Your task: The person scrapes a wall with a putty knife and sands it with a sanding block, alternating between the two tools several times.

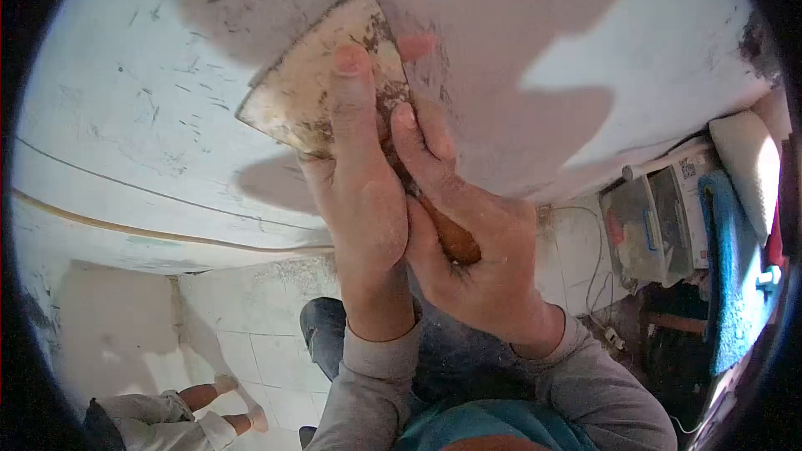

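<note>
A triangular scraper (326, 75) with a worn, stained blade and an orange-brown wooden handle is held up before the pale, scuffed wall (125, 75). My left hand (359, 175) is closed on it, with the thumb laid flat over the blade and the other fingers mostly behind. My right hand (468, 234) wraps round the handle, its thumb pointing up along the neck of the blade. The two hands touch each other. The wide edge of the blade points to the upper left. Whether that edge touches the wall I cannot tell.
Cables (167, 234) run along the wall at the left. Another person (167, 418) is at the lower left, legs showing. At the right are a plastic drawer box (643, 234), a blue towel (731, 276) and a white cushion (743, 171). A power cord (597, 284) hangs near the tiled floor.
</note>
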Available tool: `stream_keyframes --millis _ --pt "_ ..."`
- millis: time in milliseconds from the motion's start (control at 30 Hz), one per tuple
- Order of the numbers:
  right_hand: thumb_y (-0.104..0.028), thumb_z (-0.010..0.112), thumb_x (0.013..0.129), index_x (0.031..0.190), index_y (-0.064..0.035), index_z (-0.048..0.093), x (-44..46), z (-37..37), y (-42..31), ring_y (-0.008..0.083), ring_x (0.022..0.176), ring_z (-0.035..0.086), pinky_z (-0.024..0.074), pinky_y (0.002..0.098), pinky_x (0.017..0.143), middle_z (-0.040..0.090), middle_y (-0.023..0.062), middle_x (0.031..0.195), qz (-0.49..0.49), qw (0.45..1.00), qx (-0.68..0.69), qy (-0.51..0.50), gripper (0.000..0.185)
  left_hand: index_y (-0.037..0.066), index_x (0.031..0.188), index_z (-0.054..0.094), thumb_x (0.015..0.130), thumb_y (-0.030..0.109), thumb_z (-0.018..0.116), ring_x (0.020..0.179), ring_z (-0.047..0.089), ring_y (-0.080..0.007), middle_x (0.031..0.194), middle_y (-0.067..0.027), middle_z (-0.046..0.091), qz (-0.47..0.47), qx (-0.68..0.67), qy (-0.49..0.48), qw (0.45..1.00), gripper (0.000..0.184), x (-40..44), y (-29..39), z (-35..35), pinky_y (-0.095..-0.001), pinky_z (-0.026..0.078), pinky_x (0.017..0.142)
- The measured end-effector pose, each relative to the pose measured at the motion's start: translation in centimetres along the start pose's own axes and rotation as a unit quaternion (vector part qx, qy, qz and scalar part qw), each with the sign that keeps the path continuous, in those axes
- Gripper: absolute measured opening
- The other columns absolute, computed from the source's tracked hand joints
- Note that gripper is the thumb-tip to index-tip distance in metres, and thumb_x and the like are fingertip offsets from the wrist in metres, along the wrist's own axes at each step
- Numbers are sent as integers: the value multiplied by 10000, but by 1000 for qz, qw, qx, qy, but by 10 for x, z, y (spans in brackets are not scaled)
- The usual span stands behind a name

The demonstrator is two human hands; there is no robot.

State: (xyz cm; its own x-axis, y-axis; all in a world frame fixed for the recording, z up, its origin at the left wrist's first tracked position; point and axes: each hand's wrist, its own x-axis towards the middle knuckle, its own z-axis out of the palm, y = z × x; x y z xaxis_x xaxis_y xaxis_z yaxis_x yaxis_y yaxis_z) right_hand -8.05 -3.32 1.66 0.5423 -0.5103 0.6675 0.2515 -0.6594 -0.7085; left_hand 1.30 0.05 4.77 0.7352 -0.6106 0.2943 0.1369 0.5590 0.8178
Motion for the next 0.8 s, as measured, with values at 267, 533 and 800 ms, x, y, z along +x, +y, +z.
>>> stream_keyframes --millis 267,533,800 --pt "21 617 819 1303 -5 584 -15 -4 -8 306 852 636 475 348 776 628 215 988 47 999 -1 -11 486 8 1148 597 1003 448 478 476 514 -60 618 13 539 -40 15 40 998 479 -10 -2 3 -242 542 435" --pt "-8 627 845 1332 -57 570 -12 -2 -8 365 617 635 494 378 580 602 243 740 39 999 4 -6 493 -3 1055 648 1016 425 461 489 482 -56 603 15 530 -30 54 65 996 469 -8 -10 -3 -211 445 450" --pt "48 580 833 1324 10 566 1 3 -10 259 1169 622 429 334 999 641 232 1214 70 996 36 -34 492 8 1084 641 988 508 476 443 501 -64 583 25 517 7 113 65 991 535 -1 -2 -5 -240 517 423"
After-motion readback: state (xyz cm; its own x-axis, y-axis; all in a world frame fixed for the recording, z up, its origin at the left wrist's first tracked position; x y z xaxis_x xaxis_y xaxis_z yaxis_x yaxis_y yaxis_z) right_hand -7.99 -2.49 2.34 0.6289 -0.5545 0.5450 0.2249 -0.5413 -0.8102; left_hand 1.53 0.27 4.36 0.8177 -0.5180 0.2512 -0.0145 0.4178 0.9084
